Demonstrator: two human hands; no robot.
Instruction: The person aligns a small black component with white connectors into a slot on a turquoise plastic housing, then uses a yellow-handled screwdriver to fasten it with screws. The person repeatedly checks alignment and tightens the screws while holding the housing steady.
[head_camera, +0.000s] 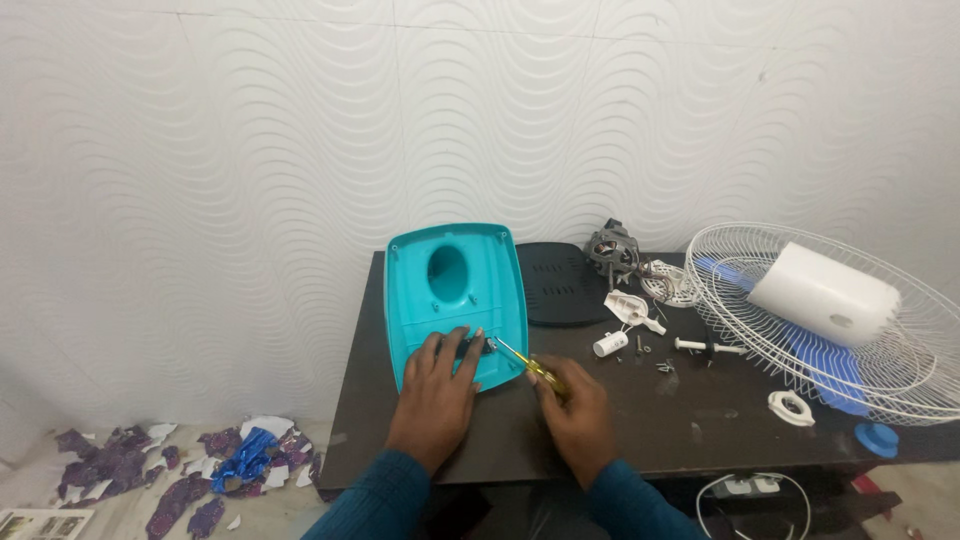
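The left hand (435, 385) is lying flat and spread, pressing the teal fan base cover (455, 300) steady, while the right hand (575, 410) is gripping a yellow screwdriver (525, 362) into it

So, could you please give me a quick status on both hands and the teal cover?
Left hand flat on teal cover, steadying. Right hand grips yellow screwdriver, tip at cover's lower edge. Loose screws lie right, clear of the hands.
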